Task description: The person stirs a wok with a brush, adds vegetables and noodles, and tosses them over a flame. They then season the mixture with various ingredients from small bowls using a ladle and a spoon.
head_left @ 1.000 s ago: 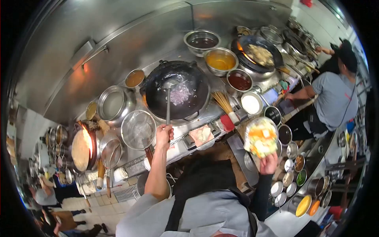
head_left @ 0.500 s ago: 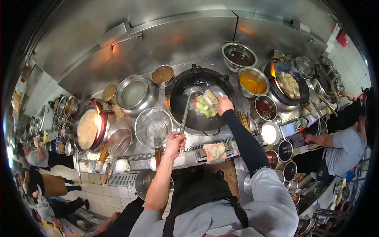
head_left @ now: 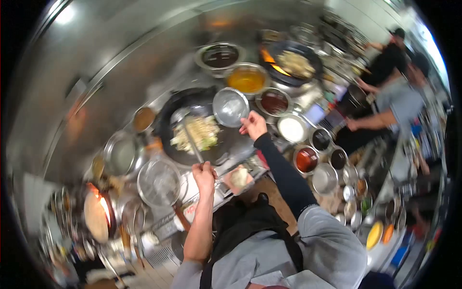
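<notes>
My left hand [head_left: 204, 176] is closed around the handle of a metal ladle [head_left: 192, 143], whose round head sits inside a black wok [head_left: 165, 127]. Chopped pale and green vegetables [head_left: 198, 133] lie heaped in the wok, next to the ladle. In my right hand [head_left: 253, 126] is the rim of a round metal bowl [head_left: 231, 107], tilted over the wok's right side. I can see the bowl's shiny inside, with no food showing in it. A wire strainer [head_left: 159, 182] rests left of my left hand.
Right of the wok stand pots of orange liquid [head_left: 247, 79], dark red sauce [head_left: 274, 101] and white contents [head_left: 292, 128]. Flames lick beside a second wok [head_left: 312, 59] at the back and a pan [head_left: 97, 216] at left. A co-worker [head_left: 397, 101] stands at right.
The vegetables that were tumbling from the bowl now lie in the wok. My right hand has drawn the bowl to the wok's right side. The view has turned right.
</notes>
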`<state>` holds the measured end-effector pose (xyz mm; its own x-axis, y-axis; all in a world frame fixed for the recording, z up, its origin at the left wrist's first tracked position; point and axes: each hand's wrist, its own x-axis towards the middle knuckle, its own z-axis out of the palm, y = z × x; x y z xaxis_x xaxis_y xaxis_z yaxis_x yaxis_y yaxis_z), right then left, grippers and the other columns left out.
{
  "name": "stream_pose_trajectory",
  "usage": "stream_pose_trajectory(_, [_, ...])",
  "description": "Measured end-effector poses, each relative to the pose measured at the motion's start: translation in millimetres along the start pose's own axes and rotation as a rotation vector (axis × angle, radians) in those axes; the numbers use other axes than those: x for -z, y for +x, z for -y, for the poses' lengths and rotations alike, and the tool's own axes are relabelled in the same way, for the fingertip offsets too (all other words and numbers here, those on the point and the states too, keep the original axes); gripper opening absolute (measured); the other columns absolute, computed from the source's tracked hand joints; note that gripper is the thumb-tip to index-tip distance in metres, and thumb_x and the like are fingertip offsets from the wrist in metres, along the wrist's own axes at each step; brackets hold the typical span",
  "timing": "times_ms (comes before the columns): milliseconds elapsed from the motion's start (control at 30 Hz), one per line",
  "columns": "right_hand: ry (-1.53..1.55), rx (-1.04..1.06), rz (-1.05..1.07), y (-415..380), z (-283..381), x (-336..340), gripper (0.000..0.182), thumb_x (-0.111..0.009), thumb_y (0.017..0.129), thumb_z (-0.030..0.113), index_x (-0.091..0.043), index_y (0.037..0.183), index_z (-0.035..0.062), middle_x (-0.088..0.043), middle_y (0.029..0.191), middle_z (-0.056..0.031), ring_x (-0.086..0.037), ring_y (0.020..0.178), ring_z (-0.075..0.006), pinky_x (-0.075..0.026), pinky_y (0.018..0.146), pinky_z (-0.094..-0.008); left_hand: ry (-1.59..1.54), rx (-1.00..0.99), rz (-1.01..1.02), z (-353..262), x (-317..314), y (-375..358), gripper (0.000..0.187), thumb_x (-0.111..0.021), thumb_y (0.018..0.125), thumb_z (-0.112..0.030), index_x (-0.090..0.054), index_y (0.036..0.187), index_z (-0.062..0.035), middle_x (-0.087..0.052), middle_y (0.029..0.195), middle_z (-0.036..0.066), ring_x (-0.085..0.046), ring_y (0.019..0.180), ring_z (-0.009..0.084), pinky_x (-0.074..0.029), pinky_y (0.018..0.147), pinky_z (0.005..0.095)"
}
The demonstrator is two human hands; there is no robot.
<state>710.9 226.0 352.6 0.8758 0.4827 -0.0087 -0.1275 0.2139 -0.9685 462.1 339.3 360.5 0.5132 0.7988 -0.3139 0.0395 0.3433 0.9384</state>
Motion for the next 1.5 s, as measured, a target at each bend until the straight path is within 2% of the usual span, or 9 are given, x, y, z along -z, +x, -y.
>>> stream_pose_trajectory(167, [0.2,-0.106,-0.49,-197,16,147,0.024,-0.071,0.091,0.01,-0.049,0.082,0.0103,-0.058,0.059,-0.0063,-0.061,0.049,-0.0175,-0.049,0.043,-0.0289,-0.017,0.196,0.402,100,-44,15,0.021,-0.061,0.092,-0.003,-0.052,0.075,0.0035,-0.064,0.071,0.018,-0.064,0.057,0.0259,-0.054,0.054,0.0387])
stream_pose_trajectory(367, [0.16,0.238,-1.457,-499,37,273,0.017,-0.068,0.088,0.008,-0.052,0.083,0.008,-0.055,0.06,-0.0049,-0.056,0.045,-0.0165,-0.046,0.04,-0.0298,0.285,0.408,0.706,87,-36,-1,0.03,-0.06,0.102,-0.026,-0.051,0.112,0.0016,-0.067,0.097,0.019,-0.071,0.087,0.0265,-0.06,0.074,0.0345])
stream_pose_trajectory(533, [0.374,0.424,-2.035,-680,11,306,0.012,-0.065,0.087,0.008,-0.053,0.084,0.007,-0.056,0.065,-0.006,-0.056,0.049,-0.015,-0.045,0.039,-0.0265,1.439,-0.491,0.686,131,-6,27,0.054,-0.064,0.094,-0.042,-0.053,0.116,0.0059,-0.068,0.096,0.032,-0.069,0.094,0.0459,-0.057,0.082,0.0476])
stream_pose_trajectory(700, [0.721,0.655,-2.238,-768,-26,368,0.015,-0.062,0.089,0.012,-0.051,0.079,0.0068,-0.059,0.063,-0.0084,-0.058,0.05,-0.0187,-0.05,0.045,-0.0293,1.529,-0.455,0.866,111,-47,-17,0.066,-0.072,0.082,-0.051,-0.066,0.114,0.0062,-0.068,0.106,0.033,-0.067,0.102,0.0472,-0.053,0.089,0.0514])
stream_pose_trajectory(933, [0.099,0.055,-1.731,-663,-55,369,0.055,-0.053,0.101,0.053,-0.053,0.064,0.0122,-0.049,0.048,-0.0002,-0.039,0.032,-0.014,-0.029,0.033,-0.0281,1.411,-0.435,0.902,163,-28,24,0.064,-0.077,0.077,-0.049,-0.066,0.12,-0.0037,-0.07,0.107,0.025,-0.067,0.103,0.0423,-0.053,0.091,0.0494])
stream_pose_trajectory(1067, [-0.794,-0.08,-0.843,-438,-72,261,0.017,-0.055,0.102,0.023,-0.064,0.097,0.0102,-0.053,0.071,0.0032,-0.051,0.061,-0.0085,-0.042,0.053,-0.0259,1.081,0.064,0.87,69,-22,-43,0.042,-0.069,0.089,-0.034,-0.057,0.111,-0.0013,-0.068,0.093,0.016,-0.071,0.077,0.0239,-0.059,0.067,0.0393])
stream_pose_trajectory(1133, [-0.734,0.048,-0.444,-335,-43,188,0.017,-0.061,0.095,0.015,-0.064,0.105,0.0014,-0.063,0.092,-0.0181,-0.062,0.091,-0.0355,-0.05,0.086,-0.0428,0.513,0.347,0.765,83,19,-52,0.04,-0.069,0.088,-0.026,-0.056,0.117,-0.0023,-0.068,0.097,0.015,-0.071,0.073,0.0238,-0.06,0.061,0.0361])
stream_pose_trajectory(1400, [-1.179,-0.03,0.521,-104,-87,34,0.041,-0.063,0.089,0.022,-0.054,0.119,-0.004,-0.066,0.102,-0.0328,-0.064,0.098,-0.0479,-0.052,0.085,-0.0535,-0.287,0.535,0.508,78,101,-84,0.032,-0.058,0.094,-0.024,-0.064,0.111,0.0013,-0.071,0.094,0.014,-0.07,0.079,0.0233,-0.057,0.062,0.0323])
stream_pose_trajectory(1500, [-1.197,-0.003,0.276,-114,-53,-19,0.031,-0.06,0.09,0.02,-0.053,0.11,-0.0033,-0.068,0.092,-0.0322,-0.065,0.089,-0.051,-0.051,0.081,-0.0586,-0.357,0.514,0.417,59,98,-81,0.032,-0.056,0.099,-0.028,-0.064,0.112,0.0004,-0.072,0.097,0.014,-0.07,0.087,0.0216,-0.055,0.066,0.0295])
